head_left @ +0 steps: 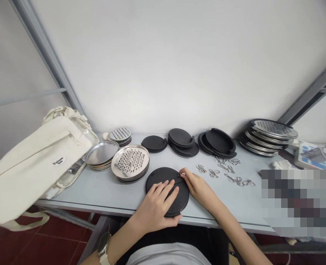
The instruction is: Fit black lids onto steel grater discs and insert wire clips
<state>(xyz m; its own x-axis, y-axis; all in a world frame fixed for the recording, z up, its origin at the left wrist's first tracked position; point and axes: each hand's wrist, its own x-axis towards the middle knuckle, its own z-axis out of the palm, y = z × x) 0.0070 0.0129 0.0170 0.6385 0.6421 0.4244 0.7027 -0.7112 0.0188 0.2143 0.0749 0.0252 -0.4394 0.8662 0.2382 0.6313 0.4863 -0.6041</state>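
Down in the lower middle of the head view, a black round plastic disc lies flat on the pale grey desk, close to the desk's near edge. The left hand rests on top of the disc, its grip spread, fingers fanned flat over the black surface and the thumb hooked at the disc's near rim. A wristwatch shows on that arm at the bottom of the frame. The right hand comes in from the lower right; its grip is pressed together, thumb and forefinger pinching a small silver metal clip right at the disc's upper right edge.

Just right of that hand, loose silver wire clips are scattered over the desk. Left of the disc stands a stack of perforated steel grater plates, and touching it, further left, a stack of plain steel dishes. A cream canvas bag slumps over the desk's left end. Along the white wall at the back sit three piles of black plastic lids, and at the far right a taller pile of steel-and-black grater discs.
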